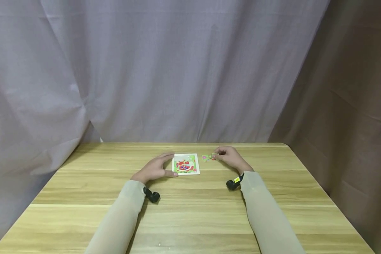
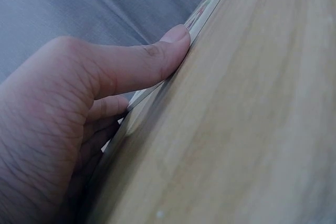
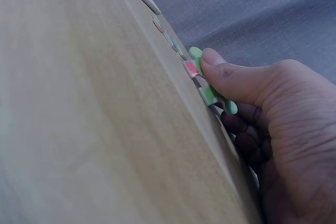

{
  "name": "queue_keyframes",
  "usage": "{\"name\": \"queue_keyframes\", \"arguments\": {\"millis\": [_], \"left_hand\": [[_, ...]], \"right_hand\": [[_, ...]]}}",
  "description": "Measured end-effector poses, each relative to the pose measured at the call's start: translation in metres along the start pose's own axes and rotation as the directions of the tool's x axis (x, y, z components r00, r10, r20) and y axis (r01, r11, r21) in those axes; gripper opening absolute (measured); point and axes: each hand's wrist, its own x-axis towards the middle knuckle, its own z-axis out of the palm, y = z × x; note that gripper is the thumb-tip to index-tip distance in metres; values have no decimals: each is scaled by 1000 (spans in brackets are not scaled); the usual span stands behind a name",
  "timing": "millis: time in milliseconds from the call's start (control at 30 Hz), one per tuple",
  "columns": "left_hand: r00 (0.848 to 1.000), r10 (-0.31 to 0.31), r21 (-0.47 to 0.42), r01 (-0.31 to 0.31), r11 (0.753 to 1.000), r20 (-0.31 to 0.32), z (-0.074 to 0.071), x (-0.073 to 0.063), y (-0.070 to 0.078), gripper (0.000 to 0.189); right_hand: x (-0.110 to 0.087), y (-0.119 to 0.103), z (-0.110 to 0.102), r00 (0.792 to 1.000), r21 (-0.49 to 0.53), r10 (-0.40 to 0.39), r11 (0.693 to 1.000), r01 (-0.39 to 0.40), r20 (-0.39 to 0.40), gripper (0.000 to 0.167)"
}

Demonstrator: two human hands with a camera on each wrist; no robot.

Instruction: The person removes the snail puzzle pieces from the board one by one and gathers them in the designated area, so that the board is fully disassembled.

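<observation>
In the head view, a square jigsaw tray [image 1: 198, 164] with a pale rim lies on the table, a red and green picture partly filling it. My left hand [image 1: 155, 168] holds the tray at its left side, thumb [image 2: 152, 62] along the near edge and fingers at the far one. To the right of the tray, my right hand [image 1: 230, 157] pinches a green and red puzzle piece [image 3: 209, 96] between thumb and fingers, close over the table. More loose puzzle pieces [image 1: 205, 158] lie between that hand and the tray.
The wooden table [image 1: 190, 215] has its far edge just beyond the tray. A grey curtain [image 1: 177, 70] hangs behind it, and a darker brownish one [image 1: 346, 106] on the right. Both wrists carry a small black camera [image 1: 152, 195].
</observation>
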Motion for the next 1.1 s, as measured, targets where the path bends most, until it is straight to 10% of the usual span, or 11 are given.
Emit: {"name": "queue_keyframes", "arguments": {"millis": [1100], "left_hand": [[1000,6,7,-6,1000,-1,-1,-2,0,102]], "right_hand": [[1,-3,4,997,-43,-81,996,81,5,8]]}}
